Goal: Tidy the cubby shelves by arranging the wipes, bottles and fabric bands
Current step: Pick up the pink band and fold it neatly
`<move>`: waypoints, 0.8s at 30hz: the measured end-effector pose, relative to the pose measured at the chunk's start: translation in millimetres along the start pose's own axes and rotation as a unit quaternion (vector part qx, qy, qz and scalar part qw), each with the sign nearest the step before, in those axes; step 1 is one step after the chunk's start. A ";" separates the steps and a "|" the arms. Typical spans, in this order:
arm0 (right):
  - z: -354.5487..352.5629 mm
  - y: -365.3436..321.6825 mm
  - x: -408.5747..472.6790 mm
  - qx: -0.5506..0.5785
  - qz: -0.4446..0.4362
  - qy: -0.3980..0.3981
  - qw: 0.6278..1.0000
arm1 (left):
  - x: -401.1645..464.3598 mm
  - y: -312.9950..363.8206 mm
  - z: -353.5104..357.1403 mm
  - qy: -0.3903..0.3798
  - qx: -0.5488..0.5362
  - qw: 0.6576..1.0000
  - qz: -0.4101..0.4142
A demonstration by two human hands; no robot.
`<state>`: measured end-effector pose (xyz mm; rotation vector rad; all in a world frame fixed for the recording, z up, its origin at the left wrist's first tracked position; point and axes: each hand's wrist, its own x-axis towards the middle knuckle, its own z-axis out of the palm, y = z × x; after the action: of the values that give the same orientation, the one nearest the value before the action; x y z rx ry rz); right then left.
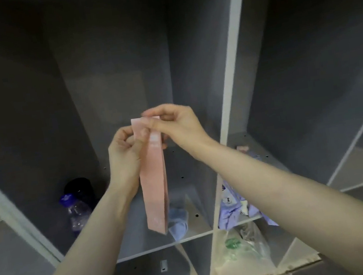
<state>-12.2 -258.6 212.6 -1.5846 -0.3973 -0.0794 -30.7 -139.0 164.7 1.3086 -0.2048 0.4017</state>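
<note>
both hands up front, left hand and right hand pinching the top of the pink band, which hangs over the middle cubby (not yet folded); bottle, blue band and wipes look unsorted, plenty left

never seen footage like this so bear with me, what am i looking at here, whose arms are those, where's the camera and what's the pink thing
There is no machine here. The single picture comes from a camera worn on a person's head, looking forward and down, so the two bare arms are the wearer's own.

The left hand and right hand both pinch the top of a pink fabric band, which hangs straight down in front of grey cubby shelves.

On the shelf floor behind it stand a clear bottle with a blue cap and a dark object behind that. A bluish band lies lower down, purple packets sit in the next cubby, and a clear plastic bag lies below.
</note>
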 end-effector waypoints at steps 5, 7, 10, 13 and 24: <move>-34.8 -34.3 -24.3 -0.073 0.027 -0.028 0.997 | -24.0 19.1 33.2 -0.030 -0.039 0.999 0.010; -56.6 -43.2 -37.9 -0.096 0.026 -0.040 0.994 | -37.2 23.5 51.3 -0.051 -0.061 0.997 -0.005; -90.0 -54.7 -62.1 -0.112 0.004 -0.029 0.993 | -55.6 24.4 82.9 -0.105 -0.101 0.988 -0.049; -123.7 -62.5 -86.3 -0.119 0.012 -0.021 0.993 | -71.2 23.3 114.1 -0.176 -0.098 0.976 -0.085; -233.3 -54.4 -106.9 -0.091 0.053 0.048 0.993 | -86.2 -2.5 227.3 -0.123 -0.087 0.983 -0.105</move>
<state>-83.6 -508.6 247.8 -1.7707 -0.2350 -0.1129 -90.7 -373.4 188.5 1.1916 -0.2985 0.0399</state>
